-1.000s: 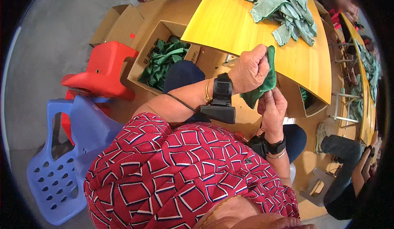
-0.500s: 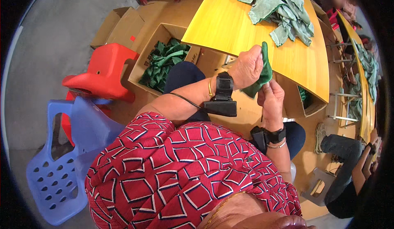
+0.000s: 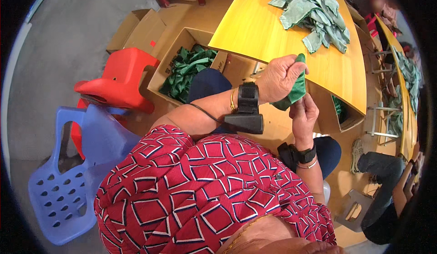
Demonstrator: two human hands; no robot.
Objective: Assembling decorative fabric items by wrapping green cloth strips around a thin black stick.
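Between my two hands, just off the near edge of the yellow table (image 3: 246,20), is a small dark green piece of velvety fabric (image 3: 297,89). My left hand (image 3: 278,77) grips its upper end, with the thumb laid along it. Lower down, my right hand (image 3: 304,117) pinches the bottom part between thumb and fingertips. Part of the fabric is hidden behind my left hand. On the table lies a loose heap of pale green fabric pieces (image 3: 314,15), beyond both hands.
An open cardboard box (image 3: 157,79) of dark green pieces stands left of my knee, another box (image 3: 328,113) under the table. Red (image 3: 116,81) and blue plastic chairs (image 3: 59,190) are at my left. A seated person (image 3: 380,167) works at a second table (image 3: 409,131) on the right.
My left hand has shifted slightly down and turned, its thumb now showing over the fabric. The fabric sits a little lower and further right. The view has shifted slightly.
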